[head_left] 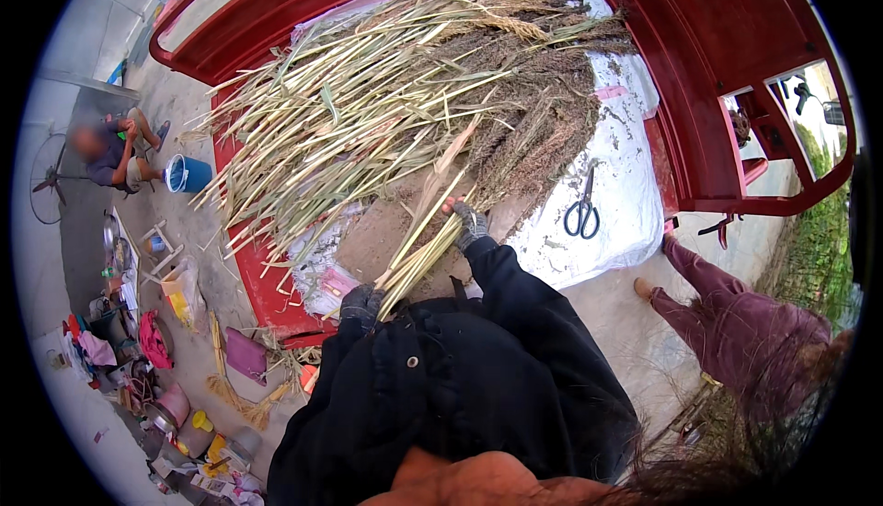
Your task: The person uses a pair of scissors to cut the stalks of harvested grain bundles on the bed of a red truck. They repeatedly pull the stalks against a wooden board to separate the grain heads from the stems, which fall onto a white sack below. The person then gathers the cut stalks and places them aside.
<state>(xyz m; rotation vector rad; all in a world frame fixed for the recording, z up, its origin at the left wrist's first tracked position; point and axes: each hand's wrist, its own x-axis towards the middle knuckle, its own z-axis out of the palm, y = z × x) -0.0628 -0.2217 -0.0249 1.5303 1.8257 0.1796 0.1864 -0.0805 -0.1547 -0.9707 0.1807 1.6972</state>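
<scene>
A big heap of dry stalks with brown seed heads [405, 92] lies on a white sheet [625, 193] in a red cart bed. My left hand [361, 304], in a dark glove, grips the cut ends of a small bundle of stalks [418, 248]. My right hand [471, 223], also gloved, holds the same bundle higher up, near the heap's edge. Both arms wear black sleeves.
Black-handled scissors [582, 212] lie on the sheet to the right. The red cart rail [736, 74] curves around the back and right. A person in maroon [736, 322] bends at the right. Another person [115, 152] sits far left by a blue bucket [189, 175]. Clutter covers the ground at lower left.
</scene>
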